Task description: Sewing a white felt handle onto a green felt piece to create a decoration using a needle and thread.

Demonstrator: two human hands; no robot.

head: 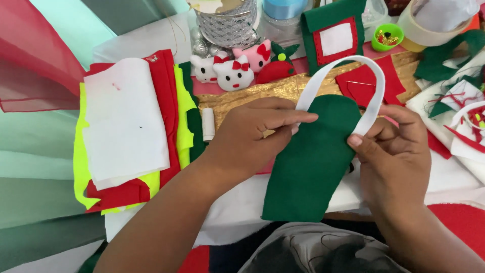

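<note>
Holding one green felt piece (310, 162) above the bench (242, 202), the left hand (252, 139) and right hand (391, 156) each pinched an end of one white strap (376, 96) arching over the felt's rounded top. Both sets of fingers (290, 120) were closed tight on strap and felt together. Beyond the felt sat three plush cat heads (232, 71); to its left lay one stack of felt sheets (126, 131) and one thread spool (208, 124).
</note>
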